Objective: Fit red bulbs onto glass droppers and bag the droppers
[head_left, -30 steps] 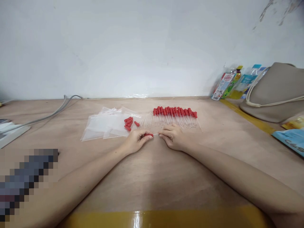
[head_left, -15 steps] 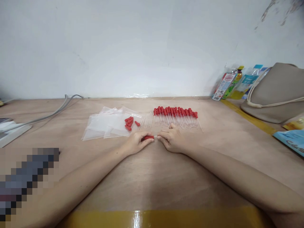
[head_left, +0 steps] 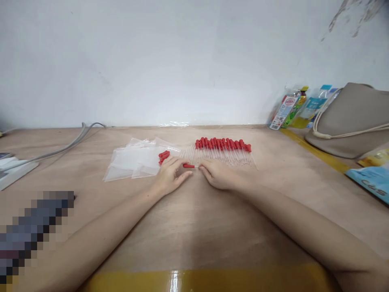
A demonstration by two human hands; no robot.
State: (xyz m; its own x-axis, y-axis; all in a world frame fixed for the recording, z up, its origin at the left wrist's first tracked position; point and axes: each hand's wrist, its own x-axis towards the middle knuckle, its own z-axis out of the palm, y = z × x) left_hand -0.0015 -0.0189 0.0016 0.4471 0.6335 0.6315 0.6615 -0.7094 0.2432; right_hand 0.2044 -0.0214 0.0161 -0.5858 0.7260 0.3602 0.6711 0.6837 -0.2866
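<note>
Clearly, one red-bulbed dropper lies crosswise between the hands, its bulb toward nine o'clock. The right hand pinches the clear tube end; the left hand has a slack grip, thumb spread from the fingers beside the bulb. Around that dropper on the table, loose red bulbs sit at ten o'clock, clear plastic bags at nine, bare tubes at twelve, and a row of finished droppers at two.

Single head cam, looking forward and down past the left hand and right hand, tabletop pretty close, wide enough to get the wall behind too.
</note>
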